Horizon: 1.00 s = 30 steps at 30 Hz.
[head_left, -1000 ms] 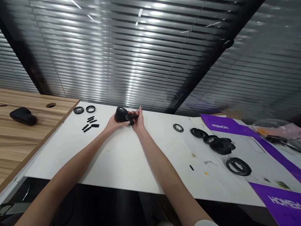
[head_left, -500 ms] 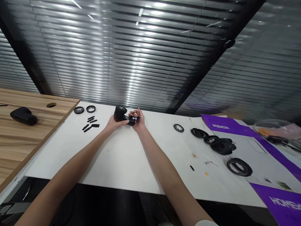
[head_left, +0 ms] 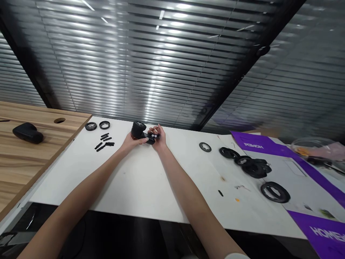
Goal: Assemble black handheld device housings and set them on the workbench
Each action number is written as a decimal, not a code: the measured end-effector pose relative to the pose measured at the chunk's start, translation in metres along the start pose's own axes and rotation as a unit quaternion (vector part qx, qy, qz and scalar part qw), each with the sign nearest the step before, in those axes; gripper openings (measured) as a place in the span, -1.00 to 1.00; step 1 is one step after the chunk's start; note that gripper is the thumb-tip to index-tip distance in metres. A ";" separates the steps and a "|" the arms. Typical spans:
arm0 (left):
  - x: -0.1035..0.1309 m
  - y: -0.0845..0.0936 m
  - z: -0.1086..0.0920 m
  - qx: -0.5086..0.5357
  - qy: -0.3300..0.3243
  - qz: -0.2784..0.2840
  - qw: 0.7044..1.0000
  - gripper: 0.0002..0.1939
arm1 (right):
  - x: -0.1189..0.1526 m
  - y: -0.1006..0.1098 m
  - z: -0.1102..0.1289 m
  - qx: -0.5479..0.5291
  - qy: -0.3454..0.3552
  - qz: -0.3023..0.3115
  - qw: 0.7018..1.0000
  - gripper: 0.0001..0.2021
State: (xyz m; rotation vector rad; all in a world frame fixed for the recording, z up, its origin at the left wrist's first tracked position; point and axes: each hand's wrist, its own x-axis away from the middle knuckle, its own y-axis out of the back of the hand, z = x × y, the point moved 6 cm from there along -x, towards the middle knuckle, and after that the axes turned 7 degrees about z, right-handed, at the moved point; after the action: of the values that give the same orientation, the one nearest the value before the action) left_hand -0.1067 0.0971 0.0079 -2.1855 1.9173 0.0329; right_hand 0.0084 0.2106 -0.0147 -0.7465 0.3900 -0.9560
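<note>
Near the back edge of the white table (head_left: 140,183), my left hand (head_left: 129,141) grips a black device (head_left: 138,130) with a thick rounded head and a narrower arm pointing right. My right hand (head_left: 159,139) is at the right end of that device, its fingers curled around a small dark part with two pale round spots (head_left: 153,135). Whether this part is joined to the device cannot be made out. Several short black strips (head_left: 104,140) lie left of my hands, with two black rings (head_left: 91,126) (head_left: 104,125) behind them.
On the right are a flat ring (head_left: 205,146), several black ring-shaped pieces (head_left: 253,167), a larger ring (head_left: 275,192) and purple-and-white packaging (head_left: 318,226). A black object (head_left: 28,133) sits on the wooden surface (head_left: 24,162) at left. Metal blinds (head_left: 107,64) stand behind the table.
</note>
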 end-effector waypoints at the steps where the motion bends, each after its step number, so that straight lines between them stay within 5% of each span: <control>1: 0.000 0.000 0.000 0.003 0.000 -0.001 1.000 -0.48 | 0.000 -0.001 -0.001 -0.007 -0.002 -0.001 1.000 -0.65; 30: -0.002 0.001 0.006 0.038 -0.016 -0.003 0.999 -0.43 | -0.001 -0.007 -0.003 0.139 0.042 0.020 0.989 -0.61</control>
State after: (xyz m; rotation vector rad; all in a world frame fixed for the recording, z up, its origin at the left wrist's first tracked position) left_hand -0.1071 0.1002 0.0027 -2.1285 1.8642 -0.0059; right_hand 0.0013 0.2074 -0.0117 -0.4438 0.3355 -0.9822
